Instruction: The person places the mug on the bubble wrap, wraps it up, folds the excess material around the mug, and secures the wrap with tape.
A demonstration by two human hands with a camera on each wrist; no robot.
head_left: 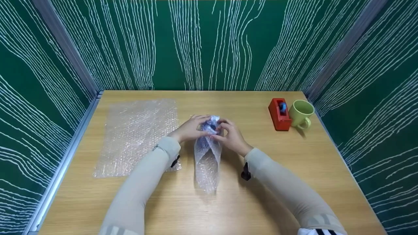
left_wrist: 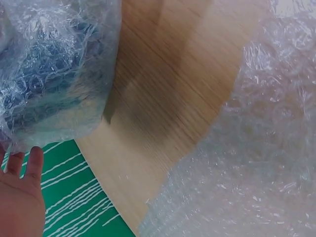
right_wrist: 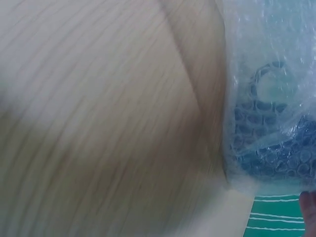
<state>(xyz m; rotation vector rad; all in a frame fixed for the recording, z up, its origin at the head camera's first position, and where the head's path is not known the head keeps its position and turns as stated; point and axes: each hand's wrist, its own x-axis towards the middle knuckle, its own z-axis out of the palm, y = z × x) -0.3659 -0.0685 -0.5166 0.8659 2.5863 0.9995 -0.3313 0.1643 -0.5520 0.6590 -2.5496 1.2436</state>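
Note:
A piece of bubble wrap (head_left: 208, 163) stands folded round a dark blue thing in the middle of the table, its lower flap trailing toward the person. My left hand (head_left: 192, 127) grips the top of this bundle from the left, thumb and fingers on either side. From the right, my right hand (head_left: 232, 135) pinches the wrap's upper edge with thumb and fingers. Through the plastic in the right wrist view, a ring-like outline (right_wrist: 269, 84) shows above the dark blue part. The wrapped thing's exact kind is hidden.
Flat on the table's left side lies another bubble wrap sheet (head_left: 140, 137). At the back right, a red tape dispenser (head_left: 277, 122) with a blue roll stands beside a light green mug (head_left: 298, 112). Green panels with white lines (head_left: 183, 42) border the wooden table (head_left: 277, 156).

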